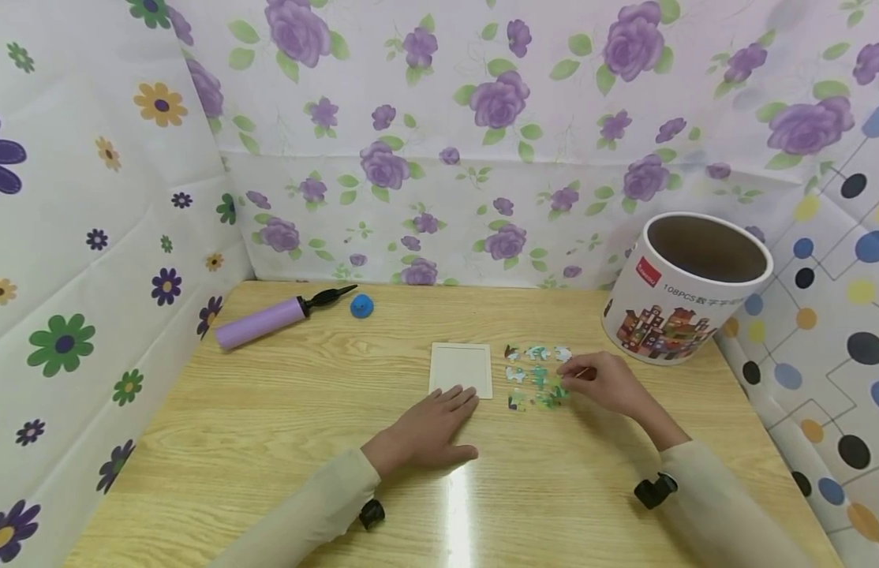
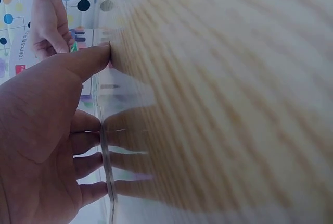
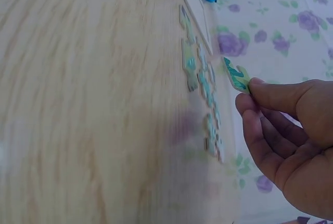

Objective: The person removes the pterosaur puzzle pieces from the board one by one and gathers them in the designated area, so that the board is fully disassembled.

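Between thumb and fingers my right hand [image 1: 607,383] pinches a green puzzle piece [image 3: 237,76], lifted over the table in the right wrist view. Several loose puzzle pieces [image 1: 539,376] lie in rows beneath and left of that hand. My left hand [image 1: 432,430] lies spread, its fingertips at the near edge of a square white puzzle frame [image 1: 461,367]. In the left wrist view the left hand's straight fingers [image 2: 92,165] meet the tabletop, with the thumb held apart. The frame's inside is bare where it shows.
A large white bucket [image 1: 684,288] stands at the back right. A purple hand pump [image 1: 262,323] with a black nozzle and a small blue toy [image 1: 361,305] lie at the back left. Flowered cloth [image 1: 439,213] borders the wooden table [image 1: 297,410].
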{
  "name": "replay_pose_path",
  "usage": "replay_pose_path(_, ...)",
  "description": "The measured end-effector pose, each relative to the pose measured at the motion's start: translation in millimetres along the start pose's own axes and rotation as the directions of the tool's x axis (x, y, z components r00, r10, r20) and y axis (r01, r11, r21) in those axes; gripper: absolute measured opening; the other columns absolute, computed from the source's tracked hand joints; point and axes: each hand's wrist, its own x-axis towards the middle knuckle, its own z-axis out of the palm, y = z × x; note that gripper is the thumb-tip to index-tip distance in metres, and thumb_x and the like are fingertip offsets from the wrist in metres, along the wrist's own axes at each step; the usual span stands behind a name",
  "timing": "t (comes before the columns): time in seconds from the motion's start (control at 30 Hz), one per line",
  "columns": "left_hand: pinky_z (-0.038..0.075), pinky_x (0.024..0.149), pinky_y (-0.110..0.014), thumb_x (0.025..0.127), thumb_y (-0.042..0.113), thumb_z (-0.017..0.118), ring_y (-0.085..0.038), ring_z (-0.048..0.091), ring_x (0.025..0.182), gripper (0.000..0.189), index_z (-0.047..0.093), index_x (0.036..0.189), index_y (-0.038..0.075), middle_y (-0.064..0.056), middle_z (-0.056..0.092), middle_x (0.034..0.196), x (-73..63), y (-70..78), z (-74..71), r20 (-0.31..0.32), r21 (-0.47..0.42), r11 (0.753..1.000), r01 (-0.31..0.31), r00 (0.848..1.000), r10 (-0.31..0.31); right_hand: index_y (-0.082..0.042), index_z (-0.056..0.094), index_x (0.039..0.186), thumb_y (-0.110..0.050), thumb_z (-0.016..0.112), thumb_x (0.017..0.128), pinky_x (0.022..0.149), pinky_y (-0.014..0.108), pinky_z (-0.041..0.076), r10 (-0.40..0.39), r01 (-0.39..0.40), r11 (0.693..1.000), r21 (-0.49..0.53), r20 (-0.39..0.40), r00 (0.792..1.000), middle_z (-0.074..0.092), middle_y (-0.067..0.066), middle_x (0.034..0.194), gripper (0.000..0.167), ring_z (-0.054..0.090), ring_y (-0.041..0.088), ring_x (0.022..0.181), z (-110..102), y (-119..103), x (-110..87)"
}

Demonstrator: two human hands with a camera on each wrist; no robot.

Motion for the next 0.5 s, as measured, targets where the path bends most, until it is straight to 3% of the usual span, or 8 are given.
replay_pose_path(0.17, 0.023, 0.125, -0.045, 0.101, 0.063, 0.048, -0.024, 0.022, 0.156, 0.084, 0.027, 0.163, 0.01, -0.005, 0.024, 0.169, 0.0, -0.3, 1.0, -0.001, -0.006, 1.0, 0.002, 1.0, -0.002, -0.012, 0.082, 0.106, -0.016, 0.078, 0.092, 0.077, 0.027, 0.057, 0.034, -0.034, 0.999, -0.018, -0.007, 0.999, 0.077, 0.0, 0.1, 0.015, 0.069, 0.012, 0.087, -2.1, 11.7, -6.9)
replay_pose_path(0.5, 0.023, 0.125, -0.046, 0.101, 0.065, 0.046, -0.025, 0.022, 0.156, 0.085, 0.026, 0.163, 0.011, -0.005, 0.024, 0.169, 0.4, -2.0, 3.4, 0.0, 0.012, 1.0, 0.004, 1.0, -0.004, -0.016, 0.081, 0.108, -0.021, 0.075, 0.095, 0.08, 0.034, 0.057, 0.106, -0.105, 0.994, -0.018, 0.028, 0.994, 0.076, 0.0, 0.103, 0.016, 0.067, 0.014, 0.09, 0.1, 30.8, -14.7)
